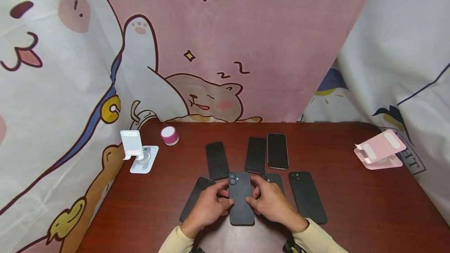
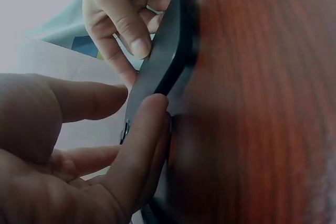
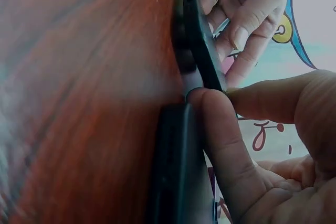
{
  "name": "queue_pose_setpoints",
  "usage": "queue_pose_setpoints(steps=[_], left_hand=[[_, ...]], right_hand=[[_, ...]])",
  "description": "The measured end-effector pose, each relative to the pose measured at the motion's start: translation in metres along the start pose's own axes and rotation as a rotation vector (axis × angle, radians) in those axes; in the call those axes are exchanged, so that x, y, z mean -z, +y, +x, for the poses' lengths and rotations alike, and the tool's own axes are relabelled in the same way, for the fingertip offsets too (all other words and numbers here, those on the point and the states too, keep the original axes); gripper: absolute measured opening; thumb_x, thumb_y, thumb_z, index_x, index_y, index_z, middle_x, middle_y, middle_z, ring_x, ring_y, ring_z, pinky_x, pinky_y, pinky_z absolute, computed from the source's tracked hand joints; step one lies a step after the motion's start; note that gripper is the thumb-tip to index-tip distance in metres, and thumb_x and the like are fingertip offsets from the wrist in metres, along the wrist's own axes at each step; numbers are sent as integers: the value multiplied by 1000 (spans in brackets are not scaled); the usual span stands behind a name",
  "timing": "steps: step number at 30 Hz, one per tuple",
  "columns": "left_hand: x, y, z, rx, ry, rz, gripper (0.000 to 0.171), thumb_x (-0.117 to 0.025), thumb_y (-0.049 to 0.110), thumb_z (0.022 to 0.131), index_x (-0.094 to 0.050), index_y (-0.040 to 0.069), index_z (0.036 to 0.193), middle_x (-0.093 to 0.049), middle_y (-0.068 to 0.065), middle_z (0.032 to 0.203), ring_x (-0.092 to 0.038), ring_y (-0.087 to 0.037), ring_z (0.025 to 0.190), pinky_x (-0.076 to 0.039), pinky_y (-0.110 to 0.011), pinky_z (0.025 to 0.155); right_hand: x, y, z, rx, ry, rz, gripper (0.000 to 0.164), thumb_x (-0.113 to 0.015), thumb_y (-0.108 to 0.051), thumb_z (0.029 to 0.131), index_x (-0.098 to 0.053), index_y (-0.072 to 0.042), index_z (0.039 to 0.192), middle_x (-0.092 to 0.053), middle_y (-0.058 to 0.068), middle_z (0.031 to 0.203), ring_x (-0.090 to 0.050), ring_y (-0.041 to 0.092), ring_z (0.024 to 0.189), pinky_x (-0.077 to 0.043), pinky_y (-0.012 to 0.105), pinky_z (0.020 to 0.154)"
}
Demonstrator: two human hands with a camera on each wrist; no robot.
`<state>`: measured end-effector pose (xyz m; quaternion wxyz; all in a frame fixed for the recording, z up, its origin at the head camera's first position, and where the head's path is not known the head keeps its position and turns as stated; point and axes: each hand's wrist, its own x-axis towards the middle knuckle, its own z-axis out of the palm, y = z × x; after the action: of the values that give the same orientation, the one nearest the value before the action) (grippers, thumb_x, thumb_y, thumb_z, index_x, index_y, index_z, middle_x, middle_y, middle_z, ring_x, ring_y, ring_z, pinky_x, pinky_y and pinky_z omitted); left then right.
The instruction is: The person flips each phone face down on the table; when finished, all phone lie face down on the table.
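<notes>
A dark smartphone [image 1: 241,206] lies back up between my hands, its two camera lenses at the far left corner. My left hand [image 1: 208,207] holds its left edge between thumb and fingers. Along the opposite edge, my right hand [image 1: 273,203] pinches the same phone; in the right wrist view its thumb and forefinger meet at the phone's edge [image 3: 207,51]. The phone appears raised slightly off the tabletop in both wrist views. Beside the left hand is a dark phone [image 1: 197,196], partly covered by it. Another phone [image 1: 275,180] is partly hidden behind the right hand.
Farther back lie three screen-up phones [image 1: 216,160], [image 1: 256,155], [image 1: 277,150]. A black phone [image 1: 308,197] lies back up on the right. A white phone stand [image 1: 131,143] and pink-white jar [image 1: 170,136] stand left, a pink stand [image 1: 381,149] right. Printed curtains surround the wooden table [image 1: 351,206].
</notes>
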<state>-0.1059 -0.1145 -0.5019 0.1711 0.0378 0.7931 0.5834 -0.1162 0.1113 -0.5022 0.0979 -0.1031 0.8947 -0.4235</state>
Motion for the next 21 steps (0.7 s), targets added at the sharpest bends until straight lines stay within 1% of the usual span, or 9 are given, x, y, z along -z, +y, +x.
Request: queue_pose_setpoints(steps=[4,7,13,17,21], left_hand=[[1,3,1,-13,6,64,60,-78,10,94,-58,8,150,-70,-15,107,-70,-17,79,-64,-33,60],[1,3,1,-8,8,81,55,-78,13,94,-62,5,146,-72,-13,108,-71,-17,80,-64,-32,60],[1,2,1,-2,-4,51,47,-77,14,94,-67,-4,137,-74,-16,115,-75,-20,81,-65,-33,62],[3,4,1,21,-10,38,48,-77,15,95,-65,-5,137,-73,-15,116,-75,-22,83,-65,-34,64],[5,4,-1,31,-25,20,46,-76,16,96,-65,-5,136,-73,-15,116,-76,-23,88,-66,-35,67]], right_hand=[[1,1,0,20,-8,-21,69,-87,-15,86,-55,-1,146,-67,-13,68,-62,7,48,-49,22,57],[2,1,0,24,-17,-24,66,-86,-13,87,-56,2,144,-65,-13,66,-62,7,48,-48,22,53],[3,1,-1,26,-39,-13,61,-84,-11,88,-58,7,141,-65,-11,66,-64,7,49,-50,23,50],[4,1,0,27,-49,-5,61,-84,-10,89,-58,7,141,-65,-10,68,-64,8,50,-50,24,49],[6,0,1,35,-41,-17,59,-84,-11,89,-60,7,139,-66,-10,68,-64,7,50,-51,23,52]])
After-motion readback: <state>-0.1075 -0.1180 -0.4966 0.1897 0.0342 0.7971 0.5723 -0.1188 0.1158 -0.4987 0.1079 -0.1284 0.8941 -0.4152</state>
